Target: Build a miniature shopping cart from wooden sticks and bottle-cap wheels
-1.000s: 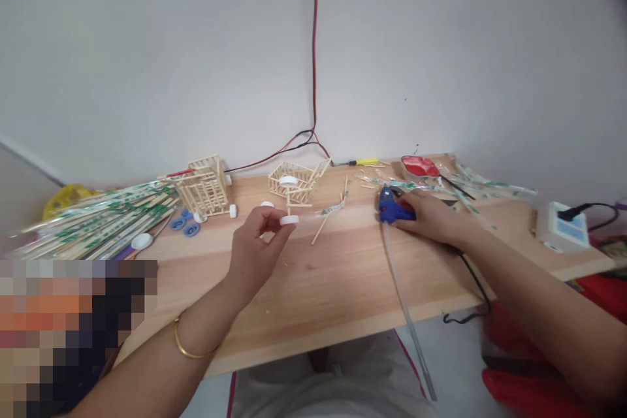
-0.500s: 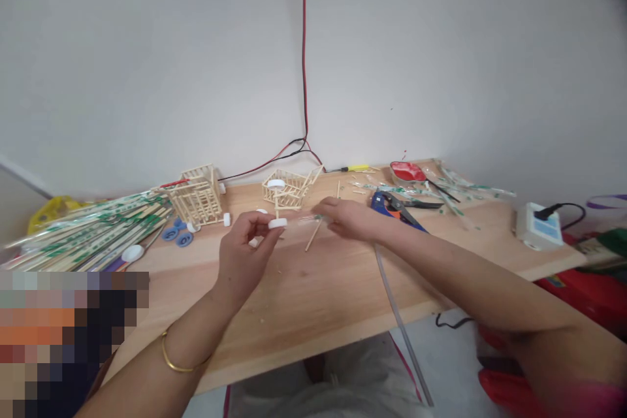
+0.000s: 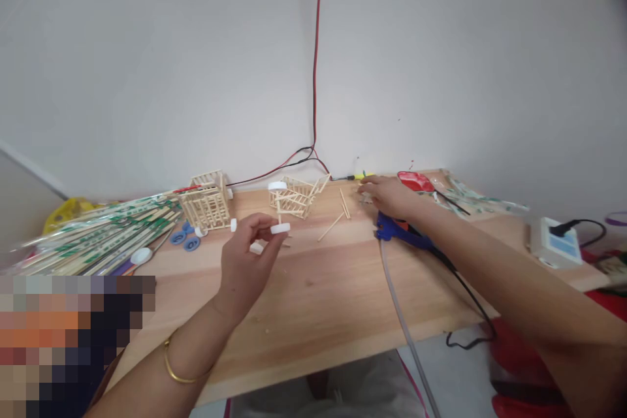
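Note:
My left hand (image 3: 247,261) is raised over the wooden table (image 3: 313,294) and pinches a white bottle cap (image 3: 281,228) between thumb and fingertips. A short stick stands up from that cap. A second white cap (image 3: 256,248) sits just below my fingers. My right hand (image 3: 386,197) reaches to the back of the table beside a yellow-handled screwdriver (image 3: 361,176). Its fingertips rest on small scraps there and are blurred. A blue glue gun (image 3: 394,230) lies free under my right wrist, with a clear glue stick (image 3: 404,320) trailing toward me.
An open stick basket (image 3: 296,196) with a white cap on it and a stick cart (image 3: 206,202) stand at the back. Wrapped chopsticks (image 3: 93,238) are piled at the left, by blue caps (image 3: 183,239). Loose sticks (image 3: 337,217), a red dish (image 3: 416,181) and a white power box (image 3: 556,243) lie around.
My right hand let go of the blue glue gun, swept left toward the middle, then moved to the back of the table. My left hand kept hold of the white cap.

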Demonstrator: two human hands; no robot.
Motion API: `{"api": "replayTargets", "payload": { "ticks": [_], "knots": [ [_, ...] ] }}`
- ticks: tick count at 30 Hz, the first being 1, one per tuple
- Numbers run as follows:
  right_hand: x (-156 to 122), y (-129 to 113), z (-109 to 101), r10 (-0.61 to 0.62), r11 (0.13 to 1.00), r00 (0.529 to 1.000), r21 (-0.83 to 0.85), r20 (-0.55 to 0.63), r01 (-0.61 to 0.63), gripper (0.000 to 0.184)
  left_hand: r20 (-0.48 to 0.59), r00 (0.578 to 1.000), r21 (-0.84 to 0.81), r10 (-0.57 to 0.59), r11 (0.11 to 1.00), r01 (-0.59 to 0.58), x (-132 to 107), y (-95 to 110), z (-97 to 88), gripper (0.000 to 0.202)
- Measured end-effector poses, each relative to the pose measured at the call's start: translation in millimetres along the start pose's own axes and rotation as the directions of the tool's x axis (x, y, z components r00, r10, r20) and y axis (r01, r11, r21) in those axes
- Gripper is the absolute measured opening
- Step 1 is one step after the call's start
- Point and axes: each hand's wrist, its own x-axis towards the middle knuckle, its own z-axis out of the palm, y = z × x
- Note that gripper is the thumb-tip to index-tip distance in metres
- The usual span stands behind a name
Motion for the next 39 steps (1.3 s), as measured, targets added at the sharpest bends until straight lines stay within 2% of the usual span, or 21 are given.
{"api": "replayTargets", "payload": {
  "ticks": [2,3,4,6,8,9,11,12,14,19,26,32,35,37,39],
  "knots": [
    [-10,-23,-3,0.054,0.972,0.983,0.236,-0.178,-0.01,0.024,0.032,0.998,0.072,0.052,0.996,-0.054,-4,2,2.0,0.026],
    [-15,-39,-4,0.108,0.923,0.967,0.385,-0.232,-0.011,0.015,0.044,0.996,0.102,0.078,0.991,-0.082,-6,3,3.0,0.028],
    [-20,-57,-5,0.155,0.843,0.958,0.537,-0.242,-0.001,0.014,0.055,0.993,0.126,0.107,0.986,-0.113,-8,4,3.9,0.03],
    [-26,-91,-4,0.222,0.583,0.962,0.813,-0.16,0.001,0.023,0.083,0.983,0.158,0.162,0.972,-0.173,-11,4,5.4,0.032],
    [-29,-118,0,0.165,0.284,0.985,0.959,-0.043,-0.006,0.029,0.11,0.974,0.18,0.198,0.96,-0.216,-12,4,6.4,0.033],
    [-29,-128,2,0.138,0.166,0.99,0.986,0.001,-0.024,0.033,0.121,0.971,0.191,0.208,0.954,-0.229,-12,4,6.6,0.033],
    [-29,-138,7,0.109,0.012,0.991,0.997,0.071,-0.073,0.036,0.139,0.964,0.215,0.227,0.943,-0.253,-12,5,6.7,0.034],
    [-28,-141,8,0.111,-0.029,0.99,0.996,0.092,-0.09,0.036,0.149,0.96,0.226,0.239,0.936,-0.268,-11,5,6.7,0.034],
    [-28,-141,10,0.131,-0.06,0.985,0.993,0.112,-0.105,0.032,0.173,0.949,0.243,0.262,0.923,-0.299,-11,7,6.7,0.032],
    [-29,-139,13,0.175,-0.044,0.978,0.993,0.114,-0.108,0.023,0.226,0.932,0.254,0.284,0.906,-0.338,-13,12,7.8,0.026],
    [-29,-141,15,0.213,0.052,0.972,0.992,0.101,-0.114,0.017,0.3,0.908,0.238,0.291,0.899,-0.367,-13,12,7.9,0.024],
    [-30,-141,17,0.21,0.1,0.976,0.991,0.064,-0.086,0.014,0.321,0.911,0.22,0.26,0.915,-0.339,-17,8,6.4,0.024],
    [-31,-142,18,0.227,0.093,0.972,0.992,0.062,-0.085,0.015,0.334,0.931,0.138,0.148,0.969,-0.203,-19,6,5.0,0.043],
    [-31,-142,17,0.229,0.076,0.971,0.993,0.07,-0.089,0.016,0.333,0.943,0.023,-0.005,1.0,-0.003,-18,8,4.7,0.06],
    [-32,-142,15,0.217,0.057,0.973,0.994,0.08,-0.095,0.016,0.342,0.92,-0.13,-0.19,0.96,0.246,-14,11,5.2,0.054]
  ]
}}
